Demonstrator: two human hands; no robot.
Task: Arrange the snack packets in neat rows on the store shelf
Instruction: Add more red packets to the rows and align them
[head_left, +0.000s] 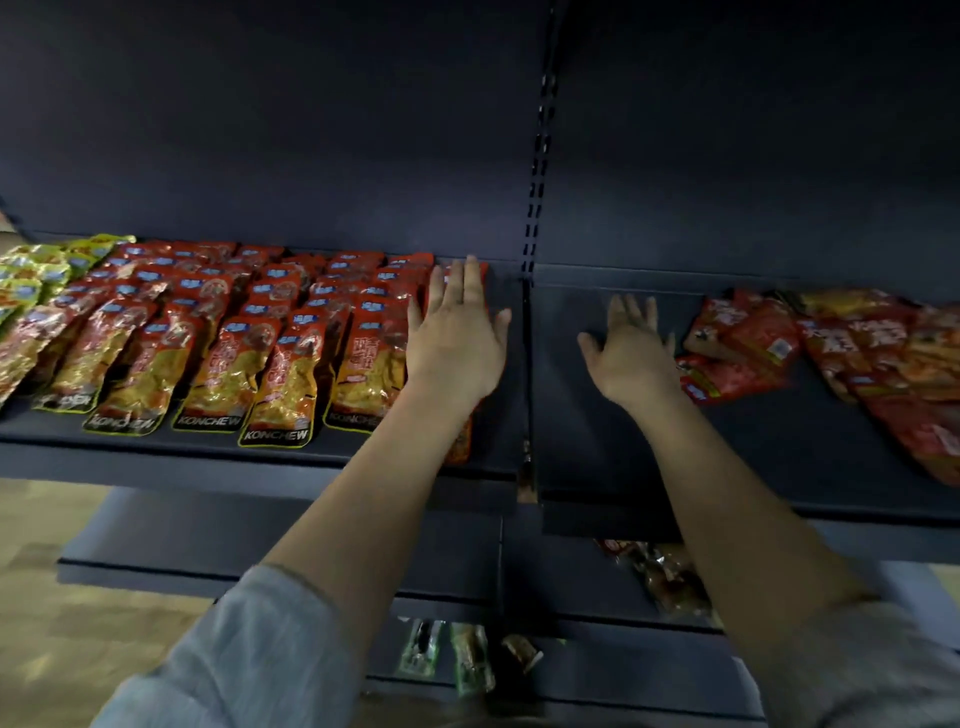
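Left hand (457, 338) flat, fingers straight, on rightmost row of red packets (228, 338). Right hand (631, 348) spread, grasping nothing, beside loose pile (831, 353) (upright post (535, 234) between bays).

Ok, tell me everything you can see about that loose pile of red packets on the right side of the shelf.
The pile of red packets lies on the right shelf section, unsorted: glossy red and orange pouches, apparently plastic, overlapping at mixed angles, some tilted, some with blue label patches. It spreads from mid-shelf to the picture's right edge, blurred there. The right hand, fingers spread and straight, sits beside its left edge; whether it touches the nearest packet is unclear.
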